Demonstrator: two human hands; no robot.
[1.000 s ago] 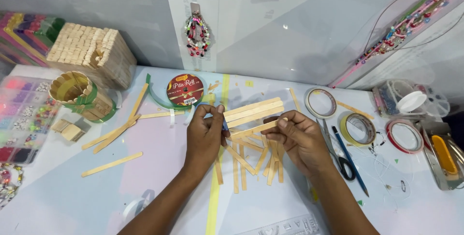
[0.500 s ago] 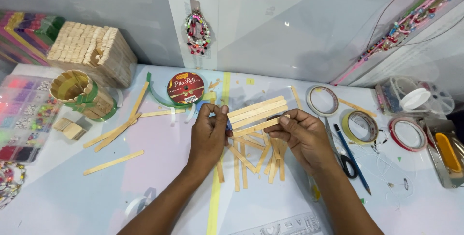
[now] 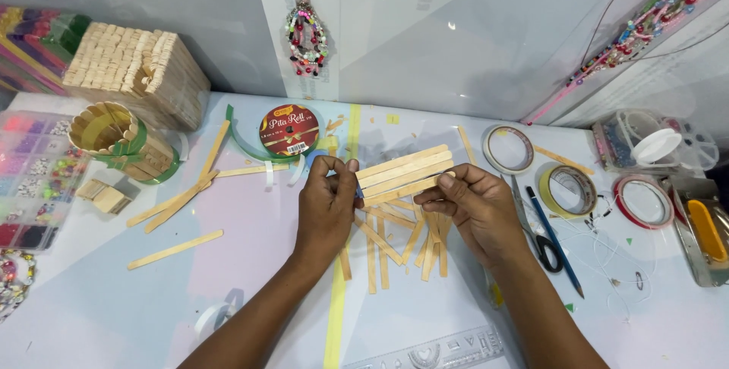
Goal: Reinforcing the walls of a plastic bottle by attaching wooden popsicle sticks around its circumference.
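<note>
Left hand and right hand, palms down, each grip pinching the stick panel

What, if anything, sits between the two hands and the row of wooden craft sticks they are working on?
Nothing visible does. The left hand pinches the left end of the row of sticks, and the right hand grips its right end, both touching the wood directly. Loose sticks lie on the table beneath the held row, not between hands and sticks.

My one head camera looks steeply down, close over my left hand and right hand (wall straight beyond them).
</note>
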